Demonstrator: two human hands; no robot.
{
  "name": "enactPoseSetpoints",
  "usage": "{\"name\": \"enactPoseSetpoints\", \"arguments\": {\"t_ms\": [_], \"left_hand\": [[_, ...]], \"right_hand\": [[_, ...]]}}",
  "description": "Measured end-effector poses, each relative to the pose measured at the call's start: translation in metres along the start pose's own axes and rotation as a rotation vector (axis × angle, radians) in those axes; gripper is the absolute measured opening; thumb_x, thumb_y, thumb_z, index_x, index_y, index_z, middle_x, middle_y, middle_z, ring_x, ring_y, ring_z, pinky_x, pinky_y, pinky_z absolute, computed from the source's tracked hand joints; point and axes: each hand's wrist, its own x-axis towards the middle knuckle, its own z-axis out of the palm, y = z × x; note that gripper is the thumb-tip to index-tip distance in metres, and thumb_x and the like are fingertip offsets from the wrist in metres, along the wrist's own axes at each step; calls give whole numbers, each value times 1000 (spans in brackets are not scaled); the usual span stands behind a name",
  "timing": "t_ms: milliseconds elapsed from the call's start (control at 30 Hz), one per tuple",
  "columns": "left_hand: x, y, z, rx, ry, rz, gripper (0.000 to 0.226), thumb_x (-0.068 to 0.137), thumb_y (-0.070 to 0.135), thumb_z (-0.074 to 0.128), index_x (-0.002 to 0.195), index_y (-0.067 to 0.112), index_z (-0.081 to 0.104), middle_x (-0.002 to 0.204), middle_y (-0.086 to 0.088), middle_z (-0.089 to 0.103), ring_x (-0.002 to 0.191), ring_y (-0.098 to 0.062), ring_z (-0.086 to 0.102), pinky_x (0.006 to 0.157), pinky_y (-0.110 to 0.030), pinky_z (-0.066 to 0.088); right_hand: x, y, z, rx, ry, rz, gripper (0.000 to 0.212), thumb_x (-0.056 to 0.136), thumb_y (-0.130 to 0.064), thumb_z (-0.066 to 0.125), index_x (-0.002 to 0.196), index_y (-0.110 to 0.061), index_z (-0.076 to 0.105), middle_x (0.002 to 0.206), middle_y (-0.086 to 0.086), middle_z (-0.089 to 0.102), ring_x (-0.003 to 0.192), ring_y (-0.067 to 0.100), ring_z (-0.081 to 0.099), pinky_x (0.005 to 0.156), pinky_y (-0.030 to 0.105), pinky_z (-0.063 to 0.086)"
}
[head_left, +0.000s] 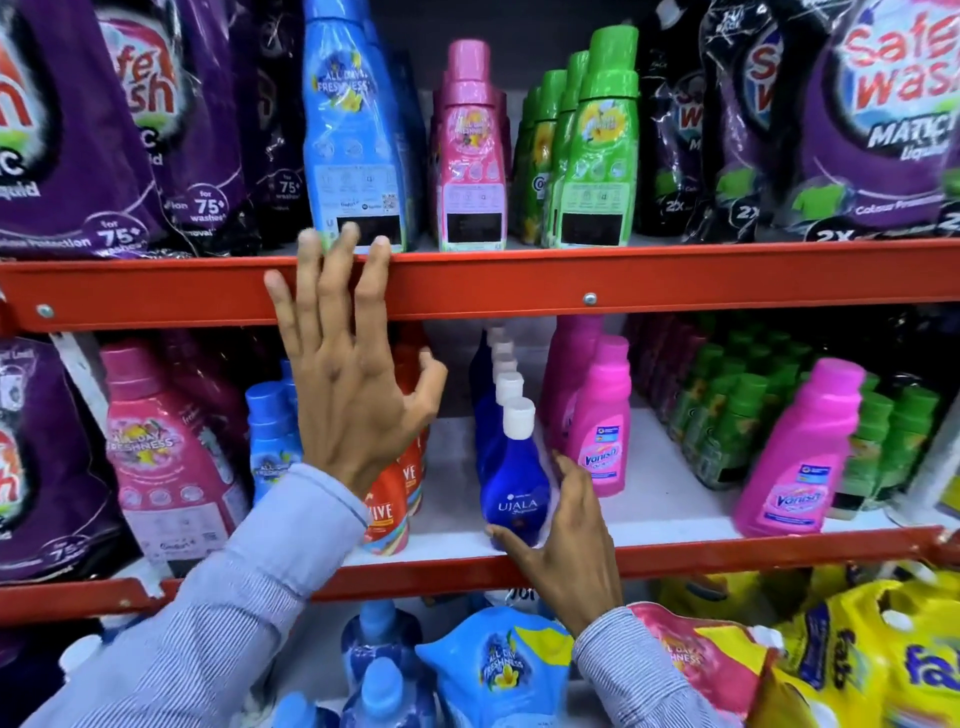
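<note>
A dark blue Ujala bottle (511, 483) with a white cap stands at the front of a row of the same bottles on the middle shelf. My right hand (566, 545) holds it low down, thumb on its left side and fingers round its right side. My left hand (353, 395) is raised with fingers spread and straight in front of the upper red shelf rail (623, 280). Its fingertips lie at the base of a tall light blue bottle (353, 130) on the upper shelf, and it holds nothing.
Pink (470, 150) and green bottles (597, 150) and purple Safewash pouches (67, 130) fill the upper shelf. Red bottles (387, 514) stand behind my left wrist, and pink Vanish bottles (800, 462) right of the Ujala row. Blue (498, 670) and yellow pouches (883, 665) lie below.
</note>
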Motion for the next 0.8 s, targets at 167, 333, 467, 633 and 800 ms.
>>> {"name": "enactPoseSetpoints", "arguments": {"t_ms": [167,333,467,633,800], "left_hand": [[-73,60,-1,-199,-126,69,85,77,33,65,153,12,34,165,-18,26,156,-36,18,125,-63,16],[-156,117,17,-362,-539,204,84,76,29,65,153,11,36,162,-11,36,150,-31,37,116,-56,40],[-184,128,29,-335,-798,237,73,75,30,55,144,5,51,152,-12,50,138,-33,53,111,-44,36],[-202,126,36,-239,-920,228,79,69,33,69,141,4,54,146,-11,57,134,-30,57,118,-34,18],[-208,123,35,-221,-984,215,90,64,33,80,144,5,51,150,-8,53,139,-26,51,119,-33,15]], "right_hand": [[-13,33,-35,-64,230,-26,79,82,-43,72,144,-9,38,152,11,42,139,24,39,115,32,35],[-5,84,-81,-109,517,114,70,85,-28,67,145,-6,37,155,16,38,143,33,35,119,45,30],[9,124,-108,-125,594,262,88,78,-26,74,149,-3,27,155,23,34,142,40,32,120,50,26],[26,157,-119,-104,499,476,112,68,-34,87,151,2,21,152,28,38,138,42,39,114,48,35],[29,172,-123,-108,505,497,100,64,-35,88,143,-5,34,137,25,55,122,43,56,95,49,51]]}}
